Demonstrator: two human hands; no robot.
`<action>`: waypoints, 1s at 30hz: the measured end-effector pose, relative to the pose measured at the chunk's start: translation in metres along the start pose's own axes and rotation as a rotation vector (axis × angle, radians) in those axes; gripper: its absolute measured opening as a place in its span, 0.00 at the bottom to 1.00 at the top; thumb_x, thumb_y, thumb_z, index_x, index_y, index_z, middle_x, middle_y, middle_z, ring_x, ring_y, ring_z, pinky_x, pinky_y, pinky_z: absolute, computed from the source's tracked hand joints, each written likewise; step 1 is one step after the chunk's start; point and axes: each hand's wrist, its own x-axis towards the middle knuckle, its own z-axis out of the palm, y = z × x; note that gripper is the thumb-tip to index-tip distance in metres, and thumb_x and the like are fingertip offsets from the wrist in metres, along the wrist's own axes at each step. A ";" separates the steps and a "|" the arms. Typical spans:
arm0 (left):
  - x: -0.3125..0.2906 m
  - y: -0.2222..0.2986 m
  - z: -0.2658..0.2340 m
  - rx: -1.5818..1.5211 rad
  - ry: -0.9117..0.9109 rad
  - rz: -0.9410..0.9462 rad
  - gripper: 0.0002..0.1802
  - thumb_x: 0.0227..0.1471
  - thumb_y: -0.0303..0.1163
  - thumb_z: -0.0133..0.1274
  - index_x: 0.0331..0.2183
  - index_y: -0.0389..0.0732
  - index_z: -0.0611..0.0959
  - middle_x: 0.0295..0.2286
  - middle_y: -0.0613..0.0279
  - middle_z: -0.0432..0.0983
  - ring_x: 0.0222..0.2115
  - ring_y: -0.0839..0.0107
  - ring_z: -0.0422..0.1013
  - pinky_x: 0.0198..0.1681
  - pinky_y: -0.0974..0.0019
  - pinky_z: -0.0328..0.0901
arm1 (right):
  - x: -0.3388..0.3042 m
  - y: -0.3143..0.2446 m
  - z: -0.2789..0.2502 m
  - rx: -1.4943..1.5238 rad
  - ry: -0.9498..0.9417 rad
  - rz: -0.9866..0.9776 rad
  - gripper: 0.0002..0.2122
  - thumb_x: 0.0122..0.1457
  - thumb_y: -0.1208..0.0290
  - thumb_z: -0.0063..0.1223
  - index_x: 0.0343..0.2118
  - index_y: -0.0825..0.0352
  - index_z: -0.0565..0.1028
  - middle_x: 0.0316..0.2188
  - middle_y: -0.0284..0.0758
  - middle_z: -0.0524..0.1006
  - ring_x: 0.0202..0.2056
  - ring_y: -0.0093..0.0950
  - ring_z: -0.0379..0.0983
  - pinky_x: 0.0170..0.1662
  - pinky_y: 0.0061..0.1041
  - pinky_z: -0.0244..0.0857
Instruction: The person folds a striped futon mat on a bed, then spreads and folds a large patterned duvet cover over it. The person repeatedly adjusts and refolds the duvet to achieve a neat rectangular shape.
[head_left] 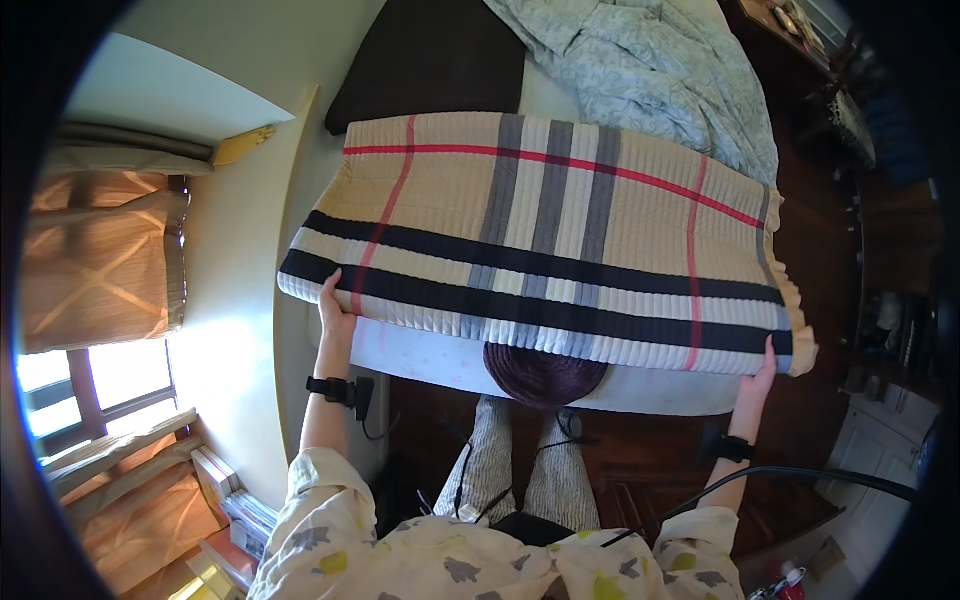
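Observation:
A folded quilted blanket (540, 230), beige with black, grey and red plaid stripes, is stretched out wide over the bed's foot end. My left hand (336, 312) grips its near left corner. My right hand (762, 375) grips its near right corner, beside a frilled beige edge. Both arms are spread wide, each with a black band at the wrist. A dark purple round thing (545, 375) shows under the blanket's near edge, in the middle.
The bed (440, 362) has a white mattress, a dark pillow (430, 60) at its head and a crumpled pale blue duvet (660, 70). A window with orange curtains (95, 260) is at left. Books (235, 500) lie on the floor. Dark wooden floor (810, 250) lies to the right.

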 end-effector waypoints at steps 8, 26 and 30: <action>0.018 0.002 -0.037 -0.096 -0.263 0.048 0.24 0.39 0.34 0.51 0.42 0.38 0.70 0.37 0.58 0.71 0.39 0.62 0.67 0.46 0.60 0.60 | 0.035 0.012 -0.050 0.131 -0.156 -0.024 0.19 0.53 0.63 0.46 0.45 0.70 0.66 0.43 0.38 0.69 0.45 0.34 0.65 0.49 0.35 0.58; -0.021 -0.081 0.102 1.386 -0.327 0.639 0.40 0.39 0.42 0.57 0.51 0.36 0.59 0.51 0.44 0.52 0.53 0.51 0.48 0.54 0.57 0.47 | 0.021 0.078 -0.047 0.274 0.066 0.237 0.22 0.50 0.63 0.52 0.47 0.65 0.64 0.47 0.34 0.66 0.49 0.33 0.59 0.52 0.37 0.52; -0.100 -0.170 0.219 0.870 -0.894 0.073 0.31 0.52 0.44 0.41 0.54 0.43 0.55 0.56 0.51 0.41 0.57 0.58 0.36 0.57 0.61 0.36 | 0.023 0.086 -0.054 0.351 0.110 0.256 0.24 0.48 0.61 0.54 0.47 0.64 0.64 0.48 0.34 0.66 0.49 0.34 0.59 0.52 0.37 0.51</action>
